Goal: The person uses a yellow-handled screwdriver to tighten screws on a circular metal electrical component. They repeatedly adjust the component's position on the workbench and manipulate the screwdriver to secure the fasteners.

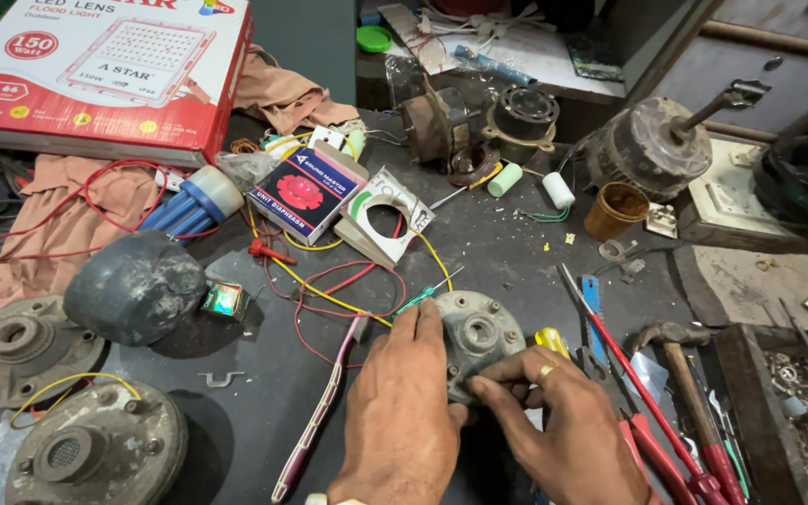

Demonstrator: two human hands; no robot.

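While your left hand [402, 411] steadies the round grey metal motor cover [477, 339] on the dark workbench [507, 252], keep it flat and firmly braced. Your right hand [568, 435] pinches its lower edge, fingers closed together, perhaps on a small screw; I cannot tell. Red-handled pliers [652, 411] lie alongside.

Bright overhead light, soft shadows, sharp centre, stretched edges.

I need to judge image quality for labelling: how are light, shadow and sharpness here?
Head view: even, fairly bright light; soft shadow under the dark dome cover; the round metal housing and both hands, left hand, right hand, sharp; wide-lens bending at edges.
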